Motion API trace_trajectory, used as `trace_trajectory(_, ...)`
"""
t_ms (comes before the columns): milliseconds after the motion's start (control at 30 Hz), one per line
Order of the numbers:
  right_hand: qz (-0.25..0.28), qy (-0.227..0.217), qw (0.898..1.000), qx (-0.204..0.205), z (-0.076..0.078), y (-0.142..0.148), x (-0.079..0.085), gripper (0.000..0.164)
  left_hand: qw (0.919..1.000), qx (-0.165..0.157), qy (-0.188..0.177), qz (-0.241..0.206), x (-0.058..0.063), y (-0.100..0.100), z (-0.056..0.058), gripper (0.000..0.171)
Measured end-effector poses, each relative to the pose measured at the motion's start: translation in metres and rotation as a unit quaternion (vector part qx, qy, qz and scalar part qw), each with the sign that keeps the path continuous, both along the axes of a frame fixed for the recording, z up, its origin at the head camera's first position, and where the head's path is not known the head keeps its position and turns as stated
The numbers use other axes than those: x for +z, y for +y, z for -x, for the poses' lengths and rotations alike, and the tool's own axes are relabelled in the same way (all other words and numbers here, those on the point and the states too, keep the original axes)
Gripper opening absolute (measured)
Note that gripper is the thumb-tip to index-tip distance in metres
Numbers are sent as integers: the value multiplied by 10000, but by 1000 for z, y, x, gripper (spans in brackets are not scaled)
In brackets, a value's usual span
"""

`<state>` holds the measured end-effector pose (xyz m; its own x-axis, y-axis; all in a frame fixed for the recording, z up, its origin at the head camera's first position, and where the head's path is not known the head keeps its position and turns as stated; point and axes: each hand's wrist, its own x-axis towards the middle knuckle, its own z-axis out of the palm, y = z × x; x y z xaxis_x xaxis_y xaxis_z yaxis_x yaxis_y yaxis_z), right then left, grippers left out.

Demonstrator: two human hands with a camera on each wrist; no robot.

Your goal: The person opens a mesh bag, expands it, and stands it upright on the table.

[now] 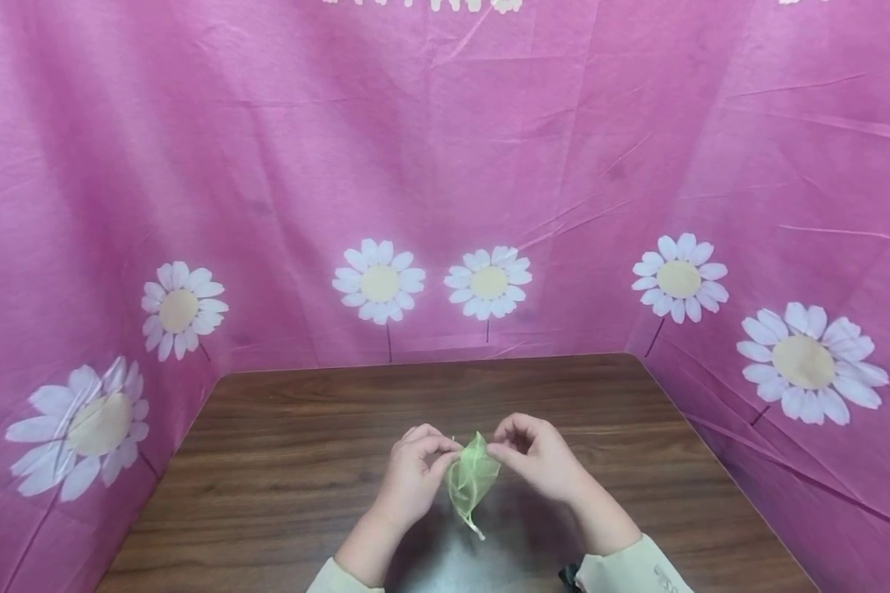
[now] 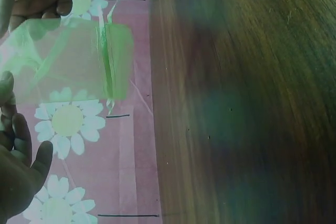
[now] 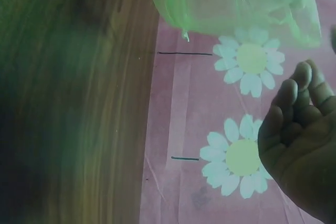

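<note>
On the left, one edge of the bag [image 1: 469, 486] is pinched by the thumb and fingers of the left hand [image 1: 413, 473]. In the middle, the bag is held above the table [image 1: 304, 436], apparently so that the cloth is kept spread; it is pale green, see-through and creased, with a thin ribbon [image 1: 477, 529] dangling. On the right, the opposite edge is pinched by the right hand [image 1: 541, 459].

The left hand [image 1: 414, 471] is pinching the green bag [image 1: 473, 478] from its left; the right hand [image 1: 538, 458] is pinching from its right. A wooden table [image 1: 297, 445] is extending beneath the bag; a pink flowered curtain [image 1: 445, 165] is hanging behind it.
</note>
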<state>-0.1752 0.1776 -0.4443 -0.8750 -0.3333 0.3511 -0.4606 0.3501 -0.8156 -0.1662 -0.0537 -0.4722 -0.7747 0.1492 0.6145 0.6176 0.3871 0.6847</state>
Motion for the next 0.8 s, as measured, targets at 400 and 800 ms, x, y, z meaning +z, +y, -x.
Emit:
trace_trajectory(400,-571,-932,9809,1607,18,8,7,18,9972,-167,-121,724,4,1,-1,15)
trace_trajectory(800,-386,-601,9943,792,14,11,5,8,9915,482,-1210,77,-1,7,-4,10)
